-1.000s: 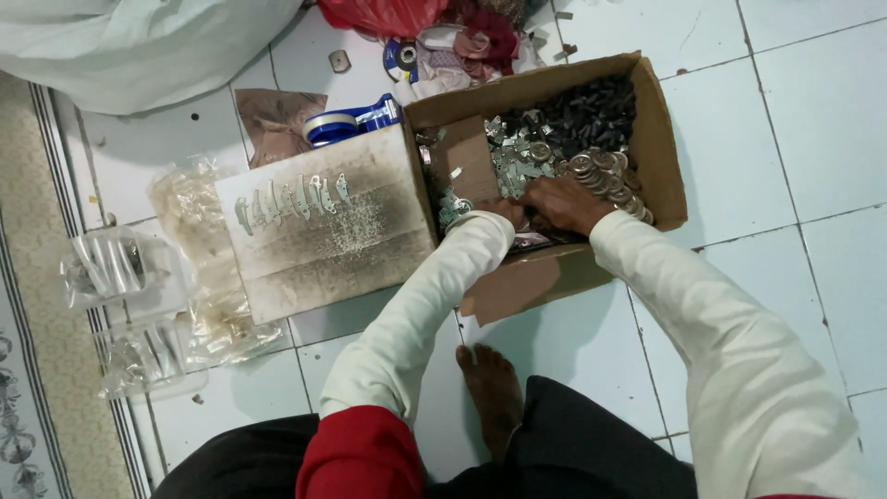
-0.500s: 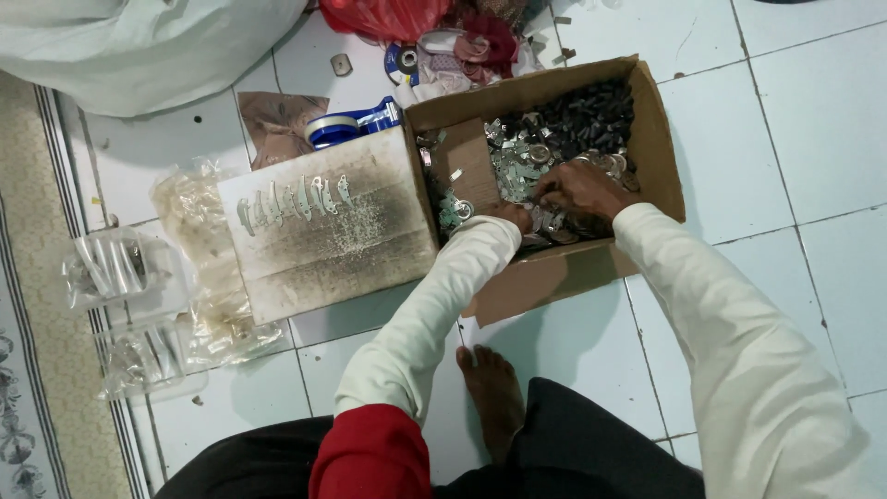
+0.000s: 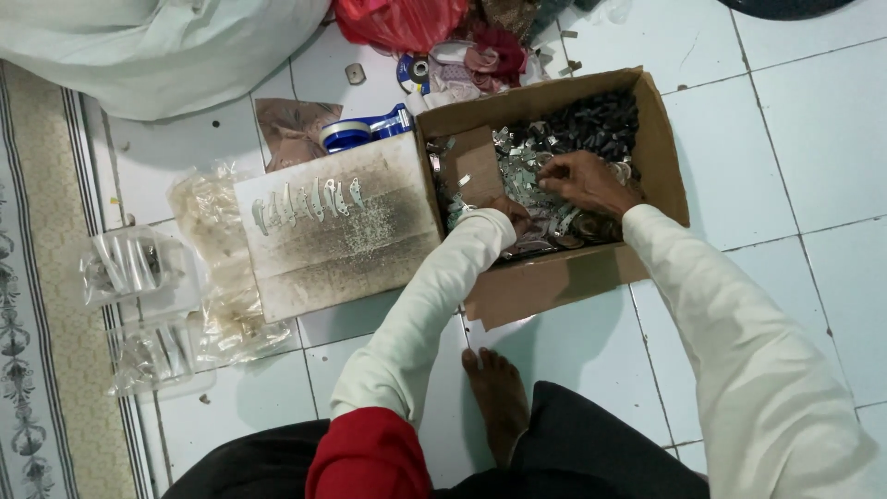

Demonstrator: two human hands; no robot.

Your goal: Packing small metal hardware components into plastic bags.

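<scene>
Two hands sorting small metal pieces inside a cardboard box on a tiled floor.
Both hands reach into the open cardboard box (image 3: 661, 139), which holds a heap of small metal pieces (image 3: 564, 157), shiny near the middle and darker toward its far corner. The right hand (image 3: 584, 182) rests on the heap, fingers curled narrowly and pinching at the pieces; the left hand (image 3: 509, 213), mostly hidden by its cream sleeve, lies low against the heap near the box's left wall, and whether it grips anything cannot be told. A flat cardboard sheet (image 3: 342, 240) bearing a row of silvery pieces (image 3: 305, 201) lies just beside the box's left side. Clear plastic bags (image 3: 139, 268) sit farther left, near the carpet edge (image 3: 37, 277). A bare foot (image 3: 494, 393) rests on the floor (image 3: 813, 120) below the box.
</scene>
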